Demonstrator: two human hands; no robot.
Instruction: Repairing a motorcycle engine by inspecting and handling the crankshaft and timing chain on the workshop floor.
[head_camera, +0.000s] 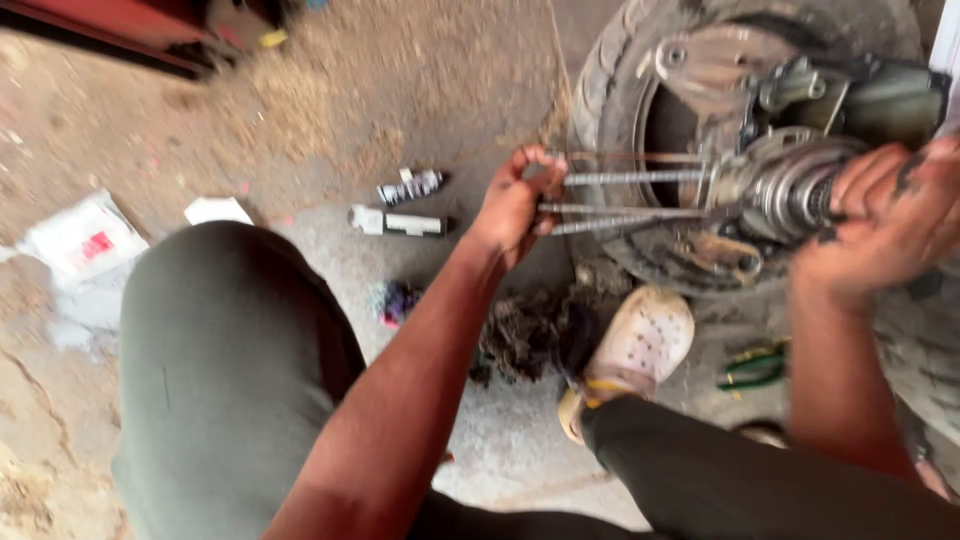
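Note:
My left hand is closed around the ends of long threaded metal rods that run rightward into a round metal assembly mounted at a scooter wheel. My right hand, smeared with black grease, grips the right side of that round assembly. Behind it stands a black tyre with a metal arm across it. The frame is motion-blurred, so fine details of the rods are unclear.
On the dusty concrete lie two small cylindrical parts, a white packet, a dark rag heap and green-handled pliers. My knee and sandalled foot fill the foreground.

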